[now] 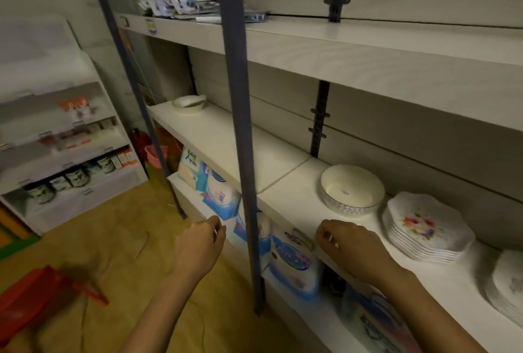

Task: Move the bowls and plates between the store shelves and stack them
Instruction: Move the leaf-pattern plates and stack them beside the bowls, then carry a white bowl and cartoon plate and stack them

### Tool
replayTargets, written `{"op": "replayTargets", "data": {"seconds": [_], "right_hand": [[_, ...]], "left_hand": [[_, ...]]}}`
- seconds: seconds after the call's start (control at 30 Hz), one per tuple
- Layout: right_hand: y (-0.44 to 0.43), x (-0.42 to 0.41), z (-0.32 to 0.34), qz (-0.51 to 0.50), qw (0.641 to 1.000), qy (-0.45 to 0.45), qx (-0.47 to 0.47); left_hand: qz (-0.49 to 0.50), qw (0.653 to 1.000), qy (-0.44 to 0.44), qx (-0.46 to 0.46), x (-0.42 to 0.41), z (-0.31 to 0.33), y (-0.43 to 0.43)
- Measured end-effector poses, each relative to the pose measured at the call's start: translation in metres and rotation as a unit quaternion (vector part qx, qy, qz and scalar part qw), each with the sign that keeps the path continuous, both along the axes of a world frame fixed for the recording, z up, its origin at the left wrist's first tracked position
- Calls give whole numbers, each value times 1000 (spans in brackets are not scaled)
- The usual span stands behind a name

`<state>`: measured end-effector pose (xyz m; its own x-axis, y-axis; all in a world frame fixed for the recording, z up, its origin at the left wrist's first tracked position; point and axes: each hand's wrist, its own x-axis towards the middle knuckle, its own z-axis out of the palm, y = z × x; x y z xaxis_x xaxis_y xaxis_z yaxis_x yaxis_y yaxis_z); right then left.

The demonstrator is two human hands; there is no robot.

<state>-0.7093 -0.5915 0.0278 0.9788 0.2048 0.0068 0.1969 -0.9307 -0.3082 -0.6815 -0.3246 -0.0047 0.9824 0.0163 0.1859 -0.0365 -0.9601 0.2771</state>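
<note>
Head view: left hand (198, 242) and right hand (351, 245) are loosely curled, holding nothing. Bowl (352, 188) stands on middle shelf (215, 137), just beside floral plate stack (427, 228).

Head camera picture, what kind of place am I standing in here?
Most likely a small shop: long white shelves carry a bowl and a stack of flowered plates, wrapped tissue packs fill the shelf below, and a display rack of boxed goods stands at left.
</note>
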Motion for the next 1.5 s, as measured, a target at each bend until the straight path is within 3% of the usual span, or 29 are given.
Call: {"op": "replayTargets", "data": {"seconds": [0.37,0.83,1.17,1.5], "right_hand": [[157,69,4,28,1000,-12,-7],[271,221,12,76,997,-10,-2],[319,371,12,49,998,-44,-20],[334,461,-4,23,999,-33,-31]], "left_hand": [[13,998,6,59,53,6,143],[75,995,-8,59,187,7,260],[59,998,-15,9,346,17,311],[44,998,31,-27,451,16,326]]}}
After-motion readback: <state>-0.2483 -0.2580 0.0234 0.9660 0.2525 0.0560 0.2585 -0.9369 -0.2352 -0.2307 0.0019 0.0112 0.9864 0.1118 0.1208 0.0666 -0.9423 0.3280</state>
